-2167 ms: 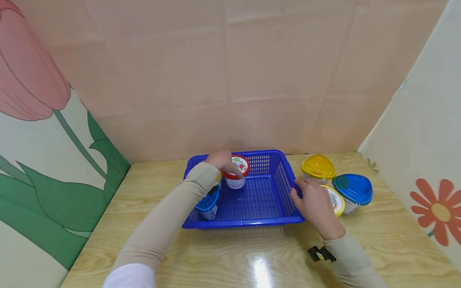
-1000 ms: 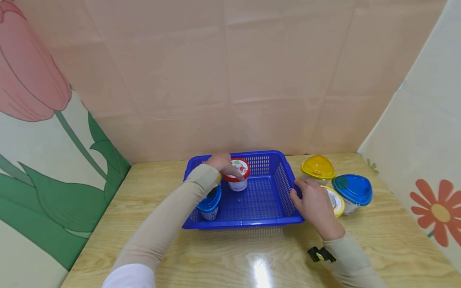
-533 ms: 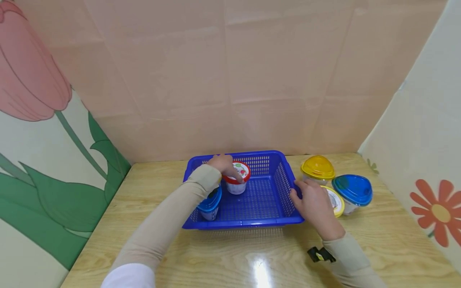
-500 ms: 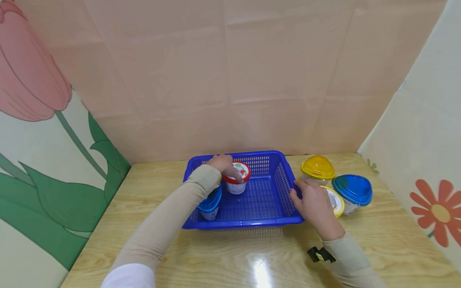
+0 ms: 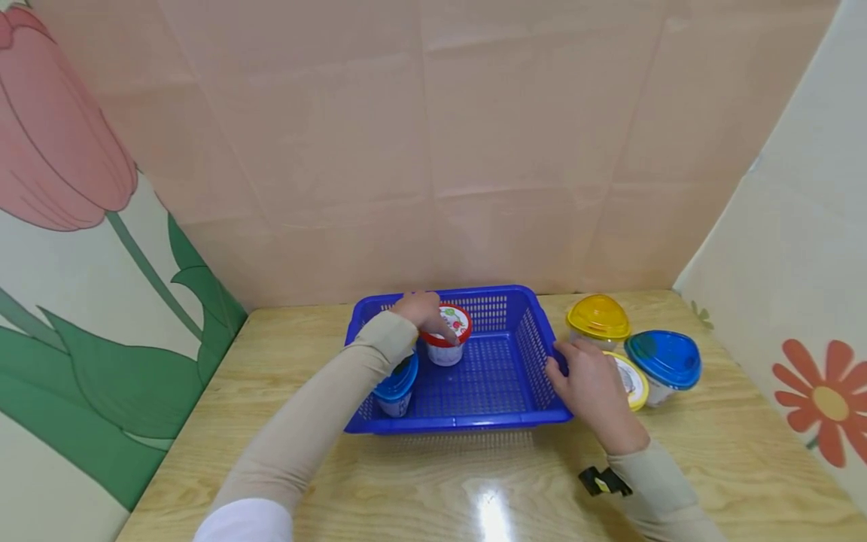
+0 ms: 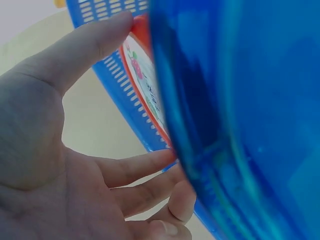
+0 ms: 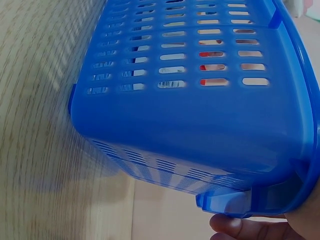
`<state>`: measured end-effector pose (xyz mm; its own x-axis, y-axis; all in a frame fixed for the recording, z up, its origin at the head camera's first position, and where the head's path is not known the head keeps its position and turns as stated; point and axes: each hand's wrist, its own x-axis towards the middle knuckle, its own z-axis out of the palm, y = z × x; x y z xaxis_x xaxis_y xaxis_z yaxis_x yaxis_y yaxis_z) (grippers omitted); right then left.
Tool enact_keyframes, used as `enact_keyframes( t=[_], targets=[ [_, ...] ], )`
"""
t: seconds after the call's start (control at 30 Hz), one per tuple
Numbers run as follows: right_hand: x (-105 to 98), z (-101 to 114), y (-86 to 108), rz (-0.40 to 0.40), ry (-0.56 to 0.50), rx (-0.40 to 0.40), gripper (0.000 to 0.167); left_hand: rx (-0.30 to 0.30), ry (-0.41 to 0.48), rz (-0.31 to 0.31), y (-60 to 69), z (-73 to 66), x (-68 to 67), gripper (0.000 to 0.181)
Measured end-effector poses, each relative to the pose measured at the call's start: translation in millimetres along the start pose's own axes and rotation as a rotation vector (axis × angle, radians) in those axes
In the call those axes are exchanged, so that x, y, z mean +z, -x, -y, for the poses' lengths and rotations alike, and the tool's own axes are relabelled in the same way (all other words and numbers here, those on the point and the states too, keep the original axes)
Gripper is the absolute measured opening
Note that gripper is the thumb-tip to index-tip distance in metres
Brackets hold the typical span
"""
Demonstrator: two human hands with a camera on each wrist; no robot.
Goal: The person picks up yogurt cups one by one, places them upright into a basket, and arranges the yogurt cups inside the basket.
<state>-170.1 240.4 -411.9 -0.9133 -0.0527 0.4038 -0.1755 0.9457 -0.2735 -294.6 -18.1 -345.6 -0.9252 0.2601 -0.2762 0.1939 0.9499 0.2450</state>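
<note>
My left hand (image 5: 421, 311) reaches into the blue basket (image 5: 455, 423) and holds a white tub with a red-rimmed lid (image 5: 447, 352) between thumb and fingers. In the left wrist view, the thumb and fingertips touch opposite sides of that lid (image 6: 142, 82). A blue-lidded tub (image 5: 395, 395) stands in the basket's near left corner, partly under my left forearm, and its lid (image 6: 250, 110) fills much of the left wrist view. My right hand (image 5: 596, 388) grips the basket's right rim. In the right wrist view its fingertips (image 7: 232, 225) show beside the rim.
To the right of the basket, a yellow domed-lid tub (image 5: 599, 316), a blue-lidded tub (image 5: 664, 360) and a flat yellow-rimmed tub (image 5: 635, 380) stand close together. My right hand partly covers the flat one. A papered wall (image 5: 433, 150) rises behind the wooden table (image 5: 379, 489).
The red-lidded tub and my left hand have shifted slightly nearer and to the right within the basket. The blue-lidded tub inside moved slightly right. My right hand stays on the rim.
</note>
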Motion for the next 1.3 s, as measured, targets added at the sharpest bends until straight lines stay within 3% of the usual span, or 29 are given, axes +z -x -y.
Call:
enact_keyframes(
  t=[0.37, 0.67, 1.0, 1.3],
  targets=[
    [0, -1, -0.1, 0.014, 0.005, 0.011, 0.037, -0.040, 0.086, 0.032, -7.0, 3.5, 2.3, 0.070],
    [0, -1, -1.5, 0.012, 0.003, 0.008, 0.037, -0.044, 0.064, 0.033, -5.0, 2.4, 1.4, 0.074],
    [0, -1, -1.9, 0.002, 0.005, 0.002, 0.037, 0.020, 0.077, 0.024, -4.6, 6.7, -6.3, 0.065],
    [-1, 0, -4.0, 0.004, 0.002, 0.004, 0.037, 0.057, 0.105, 0.007, 3.4, 12.2, -18.5, 0.061]
  ],
)
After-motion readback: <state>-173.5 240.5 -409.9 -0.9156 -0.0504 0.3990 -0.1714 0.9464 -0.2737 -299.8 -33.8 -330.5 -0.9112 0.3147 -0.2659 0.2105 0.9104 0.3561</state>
